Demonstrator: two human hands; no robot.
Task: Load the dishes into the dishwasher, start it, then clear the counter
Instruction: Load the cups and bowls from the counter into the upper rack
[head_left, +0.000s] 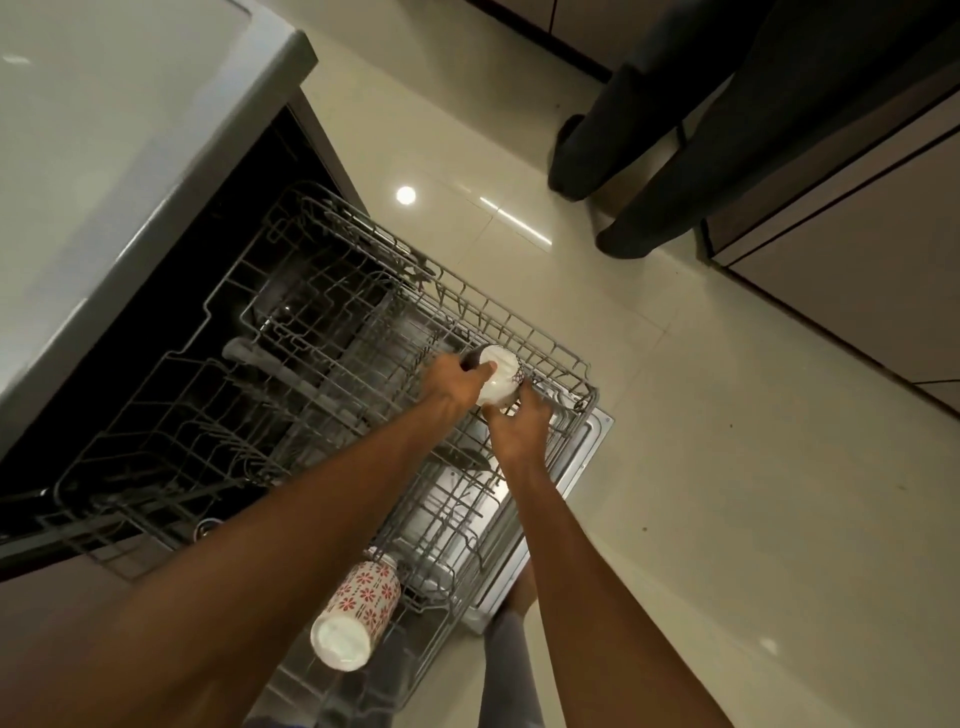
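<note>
Over an open dishwasher (171, 291) set under a pale, glossy counter (104, 130), a person leans in to load its pulled-out upper rack (332, 332), a stiff grey wire basket of thin tines spread above the steel-lined door (587, 457) and cream floor tiles (727, 467). At the rack's far right corner, both hands meet on a small white cup (500, 375), patterned round its side and turned base-up: the left hand (457, 382) grips it from the left, thumb laid across the white base, while the right hand (519, 428) curls its fingers round the near side. Nearer the camera, a second cup (358, 610), white with red flower motifs, lies tipped on the rack's near edge, its plain round base facing the lens. Both cups look ceramic, so probably light but hard, glazed, slick and liable to chip against wire; the safest hold seems to be round the wall rather than by the rim, easing the mouth down between tines. Beyond, at far right, another person's dark trouser legs (675, 130) stand by plain flat-fronted cabinets (857, 260).
</note>
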